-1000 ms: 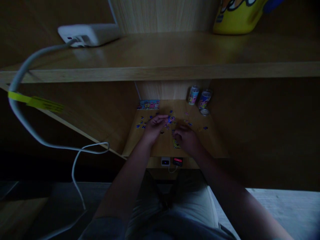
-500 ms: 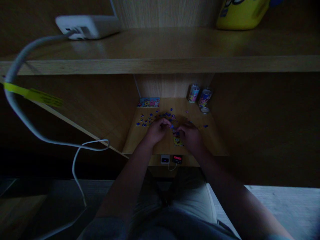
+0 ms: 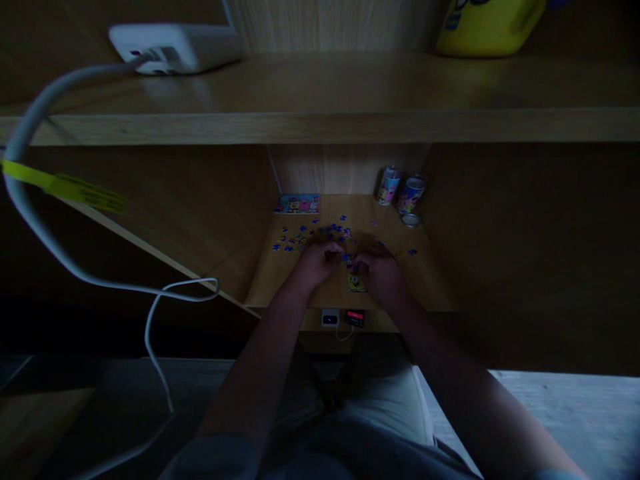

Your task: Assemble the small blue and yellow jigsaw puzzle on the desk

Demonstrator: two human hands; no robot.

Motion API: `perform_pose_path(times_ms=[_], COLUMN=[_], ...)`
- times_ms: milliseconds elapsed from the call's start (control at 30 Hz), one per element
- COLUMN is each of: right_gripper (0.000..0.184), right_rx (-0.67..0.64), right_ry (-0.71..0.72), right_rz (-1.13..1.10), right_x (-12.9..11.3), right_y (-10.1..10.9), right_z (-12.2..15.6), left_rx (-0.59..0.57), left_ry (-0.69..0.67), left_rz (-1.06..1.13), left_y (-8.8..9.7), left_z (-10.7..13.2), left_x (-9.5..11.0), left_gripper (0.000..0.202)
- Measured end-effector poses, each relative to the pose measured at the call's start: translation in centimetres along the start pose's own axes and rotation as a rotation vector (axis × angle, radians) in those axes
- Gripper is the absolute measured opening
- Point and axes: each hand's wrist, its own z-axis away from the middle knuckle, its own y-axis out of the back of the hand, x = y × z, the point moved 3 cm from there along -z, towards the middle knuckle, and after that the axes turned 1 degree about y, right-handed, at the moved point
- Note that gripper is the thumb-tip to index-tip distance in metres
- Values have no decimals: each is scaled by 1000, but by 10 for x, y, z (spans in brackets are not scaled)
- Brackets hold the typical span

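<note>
My left hand is closed in a pinch, with a small blue jigsaw piece at its fingertips. Across from it, my right hand has curled fingers at the right edge of the joined pieces; what they grip is hidden. The joined part of the jigsaw puzzle, showing a yellow cartoon face, lies between the hands and partly under the right one. Loose jigsaw pieces, mostly blue, are scattered beyond and to the left of my left hand.
A picture strip lies at the back left. Two printed cans and a round lid stand at the back right. Overhead juts a shelf edge. A phone and a small white device sit below the front edge.
My left hand has shifted slightly down and right, bringing the blue jigsaw piece closer to the joined part. My right hand stays nearly in place. The camera view has tilted a little.
</note>
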Motion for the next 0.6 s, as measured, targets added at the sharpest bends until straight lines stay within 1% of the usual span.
perform_pose_path(times_ms=[267,433,600], right_gripper=[30,29,30], right_rx=[-12,-11,-12], right_ry=[2,5,16], right_rz=[-3,10,3], right_x=[-5,-4,-1], right_y=[4,2,-2], right_z=[-1,0,0], left_rx=[-18,-22,-3], left_ry=[5,9,-12], left_rz=[-54,-90,-219], left_y=[1,0,-1], left_z=[0,1,0], left_x=[0,4,10], left_gripper=[16,16,16])
